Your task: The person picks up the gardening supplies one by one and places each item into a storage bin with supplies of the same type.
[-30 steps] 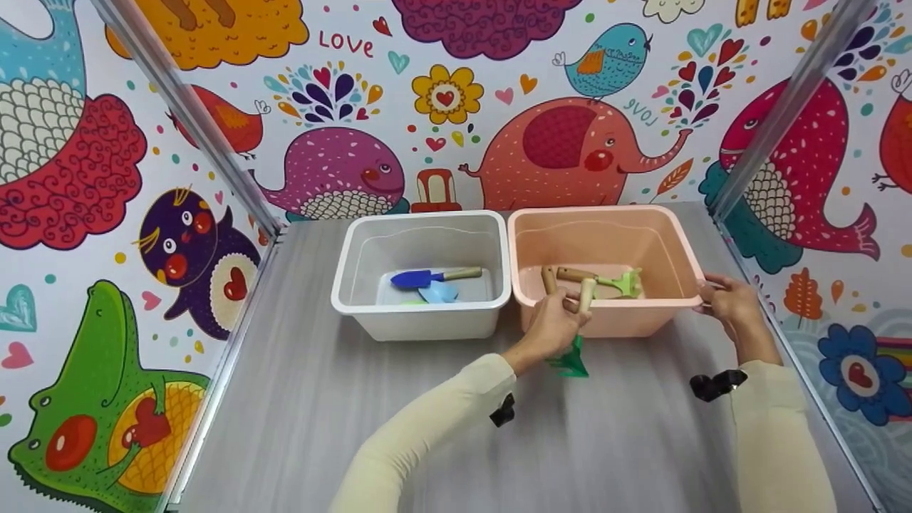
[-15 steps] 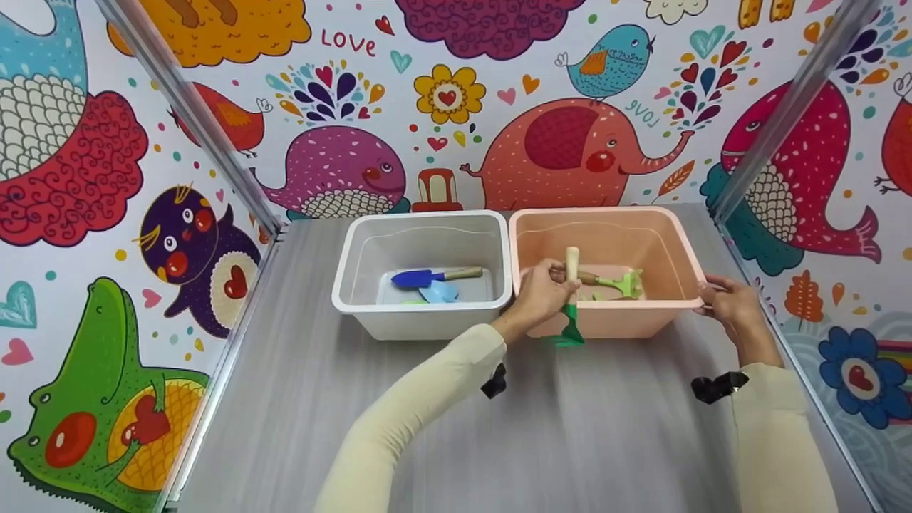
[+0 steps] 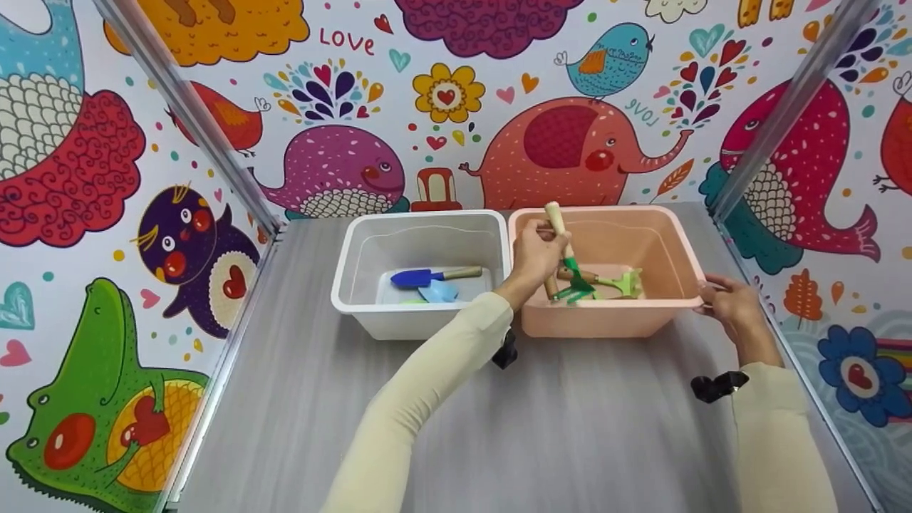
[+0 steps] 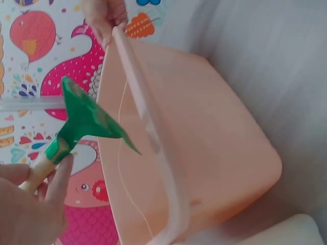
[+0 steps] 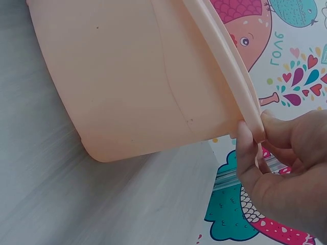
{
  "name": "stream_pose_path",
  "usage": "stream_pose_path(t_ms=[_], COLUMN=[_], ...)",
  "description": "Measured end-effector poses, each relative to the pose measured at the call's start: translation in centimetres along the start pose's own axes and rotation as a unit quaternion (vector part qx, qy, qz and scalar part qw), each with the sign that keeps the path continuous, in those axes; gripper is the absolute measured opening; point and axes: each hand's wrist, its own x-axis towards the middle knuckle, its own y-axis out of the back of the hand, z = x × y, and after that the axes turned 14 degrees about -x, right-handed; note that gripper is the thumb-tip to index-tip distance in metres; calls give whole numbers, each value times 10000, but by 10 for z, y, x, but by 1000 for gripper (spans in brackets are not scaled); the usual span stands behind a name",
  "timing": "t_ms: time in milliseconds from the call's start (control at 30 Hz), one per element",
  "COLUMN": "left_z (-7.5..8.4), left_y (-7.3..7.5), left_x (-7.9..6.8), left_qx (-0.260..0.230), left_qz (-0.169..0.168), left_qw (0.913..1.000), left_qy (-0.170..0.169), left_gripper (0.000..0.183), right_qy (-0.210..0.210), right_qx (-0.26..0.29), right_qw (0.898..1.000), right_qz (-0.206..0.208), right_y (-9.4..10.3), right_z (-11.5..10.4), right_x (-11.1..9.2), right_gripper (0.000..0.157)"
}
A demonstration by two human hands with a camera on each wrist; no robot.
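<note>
My left hand (image 3: 536, 255) is over the left part of the peach bin (image 3: 605, 320). It grips a small garden tool (image 3: 578, 281) by its pale wooden handle, which points up. In the left wrist view the flared green head of the garden tool (image 4: 87, 115) overlaps the bin's opening. Below it in the bin are a light green hand rake (image 3: 625, 283) with a wooden handle and another wooden handle (image 3: 551, 286). My right hand (image 3: 734, 306) pinches the bin's front right rim corner; in the right wrist view thumb and fingers close round the rim (image 5: 253, 120).
A white bin (image 3: 420, 324) stands left beside the peach one. Inside it lie a blue trowel (image 3: 413, 278), a light blue piece (image 3: 439, 291) and a bit of light green. Printed walls (image 3: 456, 107) with metal posts (image 3: 791, 107) enclose the grey tabletop (image 3: 570, 427).
My left hand has lifted the garden tool up and back, from in front of the peach bin to over its opening. My right hand has stayed at the rim.
</note>
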Motion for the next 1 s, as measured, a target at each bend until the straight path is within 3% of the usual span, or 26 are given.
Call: stream_pose_path(t_ms=[200,400,767,1000], left_z=[-6,-15,-26,-50], left_y=[5,9,8,8], left_x=[12,17,17,12], left_qx=[41,252,414,833], left_qz=[589,826,566,493], left_qw=[9978,9956,9952,9930], left_qy=[-288,-363,-689,-672], left_gripper=[27,30,25,24], right_qy=[-4,248,73,6], right_qx=[36,84,110,59], right_qw=[10000,9995,9999,10000], right_qz=[8,165,82,46], right_y=[1,-2,-4,-3], right_z=[0,4,2,2], right_x=[1,4,2,1], right_gripper=[59,58,60,60])
